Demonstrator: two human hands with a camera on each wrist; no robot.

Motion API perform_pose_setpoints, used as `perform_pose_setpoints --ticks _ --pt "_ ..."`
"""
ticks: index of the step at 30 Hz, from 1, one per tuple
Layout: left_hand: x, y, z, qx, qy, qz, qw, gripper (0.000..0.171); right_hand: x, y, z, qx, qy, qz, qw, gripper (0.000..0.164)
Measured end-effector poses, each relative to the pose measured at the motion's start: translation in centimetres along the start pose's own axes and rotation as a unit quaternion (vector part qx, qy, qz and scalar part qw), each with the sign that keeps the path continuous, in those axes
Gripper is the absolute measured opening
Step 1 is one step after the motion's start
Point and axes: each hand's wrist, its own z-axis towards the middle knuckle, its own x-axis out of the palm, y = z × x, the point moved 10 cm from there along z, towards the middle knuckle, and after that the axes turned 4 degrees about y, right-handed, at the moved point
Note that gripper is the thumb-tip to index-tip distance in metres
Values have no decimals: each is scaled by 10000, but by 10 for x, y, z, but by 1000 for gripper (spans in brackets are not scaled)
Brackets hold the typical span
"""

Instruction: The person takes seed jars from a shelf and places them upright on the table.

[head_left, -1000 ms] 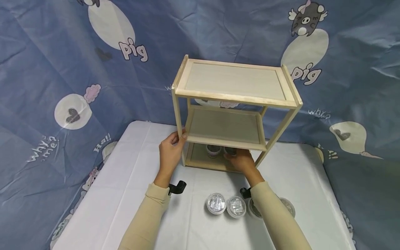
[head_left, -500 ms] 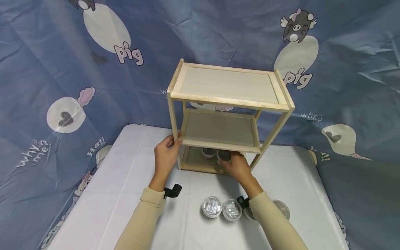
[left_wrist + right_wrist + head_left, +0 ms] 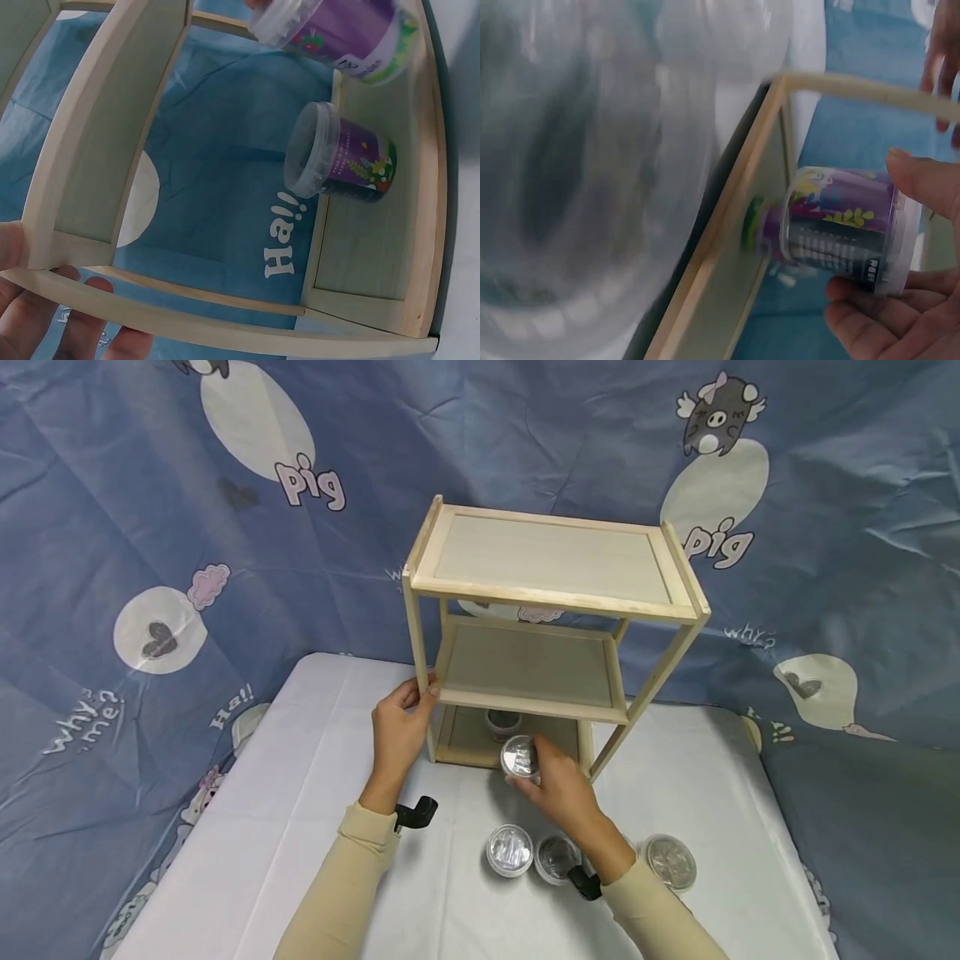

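Observation:
My right hand grips a clear-lidded plastic tub by its lid, just in front of the bottom shelf. In the right wrist view that tub shows a purple and black label, thumb on one side and fingers on the other. Another purple-labelled tub stands on the bottom shelf of the wooden rack, towards its left side. My left hand holds the rack's front left post at middle-shelf height, its thumb in front and fingers curled behind, as the left wrist view shows.
On the white table in front of the rack stand a round tub and a second tub beside it. A larger round tub is by my right forearm, which hides part of the table. Blue printed cloth hangs behind.
My right hand has drawn the tub from inside the bottom shelf out towards me, past the rack's front edge. The other tub stays on the shelf. My left hand keeps its hold on the post.

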Motion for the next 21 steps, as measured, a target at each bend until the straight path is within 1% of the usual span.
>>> perform_pose_setpoints --ticks 4,8,11,18,21 --pt "-1 -1 0 9 -47 15 10000 26 9 20 -11 -238 258 133 9993 73" --pt "0 -1 0 19 -45 -5 10000 26 26 34 -23 -281 654 153 9973 78" --pt "0 -1 0 41 -26 -19 10000 26 37 41 -30 -331 850 144 9957 80" --pt "0 -1 0 58 -4 -46 10000 27 60 57 -41 -609 1030 -95 9928 75" --pt "1 -1 1 68 -13 -44 10000 26 71 64 -45 -823 1084 -289 9903 75"
